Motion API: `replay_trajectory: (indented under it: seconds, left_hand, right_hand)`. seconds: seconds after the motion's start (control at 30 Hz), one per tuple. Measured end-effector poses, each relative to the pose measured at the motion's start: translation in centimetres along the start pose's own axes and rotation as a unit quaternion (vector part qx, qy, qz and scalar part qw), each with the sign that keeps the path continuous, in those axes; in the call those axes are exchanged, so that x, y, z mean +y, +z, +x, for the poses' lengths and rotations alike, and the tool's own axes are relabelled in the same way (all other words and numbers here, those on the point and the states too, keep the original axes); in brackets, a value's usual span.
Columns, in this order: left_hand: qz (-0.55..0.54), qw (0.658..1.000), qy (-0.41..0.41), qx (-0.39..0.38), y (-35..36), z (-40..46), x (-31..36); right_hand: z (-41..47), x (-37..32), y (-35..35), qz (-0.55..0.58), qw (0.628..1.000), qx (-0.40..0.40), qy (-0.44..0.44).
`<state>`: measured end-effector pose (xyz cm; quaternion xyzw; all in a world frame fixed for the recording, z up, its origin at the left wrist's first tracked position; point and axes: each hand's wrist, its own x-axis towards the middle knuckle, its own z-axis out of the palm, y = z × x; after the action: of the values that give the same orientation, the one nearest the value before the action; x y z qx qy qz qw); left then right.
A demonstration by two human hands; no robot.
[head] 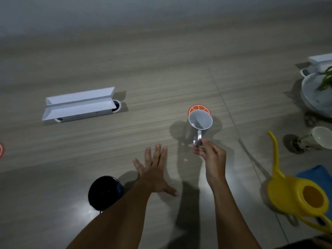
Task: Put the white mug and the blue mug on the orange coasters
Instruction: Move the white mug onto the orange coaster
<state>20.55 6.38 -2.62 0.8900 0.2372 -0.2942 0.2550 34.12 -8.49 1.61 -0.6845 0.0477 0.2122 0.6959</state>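
My right hand [211, 155] pinches the handle of the white mug [200, 121] and holds it over the near edge of an orange coaster [198, 108]; whether the mug rests on it I cannot tell. My left hand [155, 169] is spread flat, palm down, with nothing in it. The dark blue mug [105, 192] stands just left of my left forearm, its inside looking black. A second orange coaster [1, 150] shows only as a sliver at the far left edge.
A long white open box [79, 105] lies at mid left. A yellow watering can [296, 193] sits near right, over something blue [321, 172]. A potted plant in a pale bowl [316, 94], a small cup [321, 137] and another white box [319, 63] fill the right edge.
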Motion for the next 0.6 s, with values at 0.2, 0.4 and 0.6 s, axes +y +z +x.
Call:
replay_trajectory:
  seconds: [0.2, 0.4, 0.6]
  left_hand:
    - [-0.007, 1.0, -0.027, -0.012, 0.1, 0.9, 0.3]
    - [-0.011, 0.999, -0.035, -0.025, -0.3, 0.9, 0.6]
    - [-0.017, 0.999, -0.033, -0.015, -0.3, 0.8, 0.6]
  right_hand:
    - [6.1, -0.3, 0.6, 0.019, 0.999, 0.02, -0.035]
    - [9.8, -0.9, 1.4, 0.036, 0.997, 0.033, -0.052]
    - [10.8, -0.9, 1.5, 0.036, 0.997, 0.046, -0.055]
